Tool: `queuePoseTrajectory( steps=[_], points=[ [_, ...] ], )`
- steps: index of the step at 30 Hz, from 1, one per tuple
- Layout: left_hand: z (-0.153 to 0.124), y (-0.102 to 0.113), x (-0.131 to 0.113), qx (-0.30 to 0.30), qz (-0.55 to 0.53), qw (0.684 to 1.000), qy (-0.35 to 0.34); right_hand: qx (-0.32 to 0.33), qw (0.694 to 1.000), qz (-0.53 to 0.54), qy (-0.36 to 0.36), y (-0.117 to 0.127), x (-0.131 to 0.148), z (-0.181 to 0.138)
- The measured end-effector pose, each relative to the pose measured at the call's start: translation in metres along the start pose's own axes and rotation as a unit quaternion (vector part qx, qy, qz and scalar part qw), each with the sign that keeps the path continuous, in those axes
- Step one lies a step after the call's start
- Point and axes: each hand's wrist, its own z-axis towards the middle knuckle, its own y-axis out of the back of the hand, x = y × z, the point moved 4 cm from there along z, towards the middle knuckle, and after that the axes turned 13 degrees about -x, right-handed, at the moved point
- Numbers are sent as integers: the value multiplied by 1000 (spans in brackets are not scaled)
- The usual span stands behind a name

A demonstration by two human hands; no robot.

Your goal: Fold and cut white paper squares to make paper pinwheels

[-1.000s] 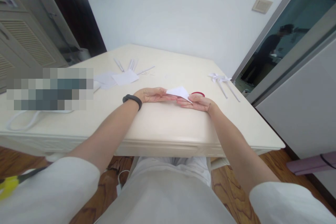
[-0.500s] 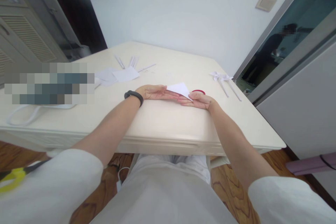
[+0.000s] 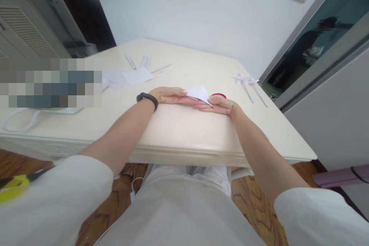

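Note:
A folded piece of white paper (image 3: 198,92) is held up just over the table, its peak pointing away from me. My left hand (image 3: 173,95) pinches its left corner between thumb and fingers. At the right corner, my right hand (image 3: 219,104) grips it the same way, with the thumb on top. The fingertips of both hands meet beneath the paper, which hides part of the fold. Just behind my right hand lies a red round object (image 3: 219,95), partly covered, so its kind cannot be made out.
White paper sheets (image 3: 137,76) and several rolled paper sticks (image 3: 145,62) lie at the back left of the table (image 3: 178,130). Two paper pinwheels (image 3: 245,79) on sticks rest at the right. A blurred-out item (image 3: 52,88) stands far left. A person (image 3: 302,54) appears beyond the doorway.
The view has shifted slightly, so the table sits a little higher in the picture. Both hands keep hold of the paper, whose peak looks lower and flatter.

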Motion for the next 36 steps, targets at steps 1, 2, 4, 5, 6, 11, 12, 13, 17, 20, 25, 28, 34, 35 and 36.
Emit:
queuePoseTrajectory(
  steps=[1,2,4,5,6,11,12,13,17,20,25,28,34,35,36],
  points=[
    [0,0,-1,-3,2,1000,-2,1,1000,0,-1,0,0,1],
    [1,0,-1,-4,5,1000,-4,1,1000,-2,-2,-1,1,2],
    [1,1,-3,-5,15,1000,-9,2,1000,-6,-3,-2,3,5],
    [2,1,-4,-5,25,1000,-10,2,1000,-11,-3,-3,5,6],
    [2,1,-6,-5,36,999,-12,3,1000,-15,-2,-4,6,8],
    [5,0,-10,-9,104,994,-24,15,999,-32,29,-10,9,10],
    [6,0,-10,-11,118,993,-21,15,999,-31,36,-11,8,10],
    [7,0,-9,-13,130,991,-17,16,999,-27,43,-12,7,9],
    [10,-3,-7,-39,172,984,-2,18,999,-9,43,-18,6,10],
    [8,-5,-9,-65,199,978,0,16,999,-12,25,-21,8,12],
    [3,-3,-20,-133,242,959,-57,-26,997,-60,44,-23,16,5],
    [0,-3,-29,-168,258,944,-115,-91,987,-100,84,-18,23,0],
    [-1,-16,-32,-206,288,917,-185,-217,951,-162,147,-16,31,0],
    [0,-18,-31,-211,294,913,-190,-230,946,-170,152,-17,31,0],
    [1,-21,-29,-215,300,909,-194,-242,941,-177,157,-18,30,1]
  ],
)
